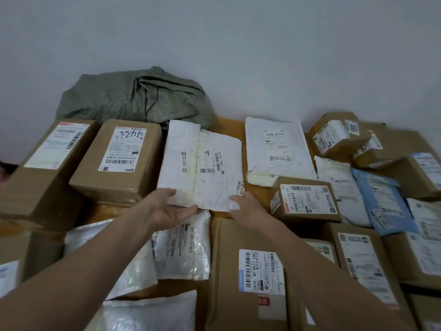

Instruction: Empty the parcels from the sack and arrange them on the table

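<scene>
At the middle of the tabletop (261, 191), your left hand (167, 209) pinches the white mailer (202, 163) by its near edge. Your right hand (248, 207) has fingers on the corner, grip unclear. Placing step; sack (133, 99) slumped behind. Next: lay it flat, let go.

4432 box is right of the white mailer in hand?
No, the 4432 box lies to the left of the white mailer, right beside it.

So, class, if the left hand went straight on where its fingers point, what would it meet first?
Probably the right hand, along the near edge of the white mailer; depth unclear.
</scene>
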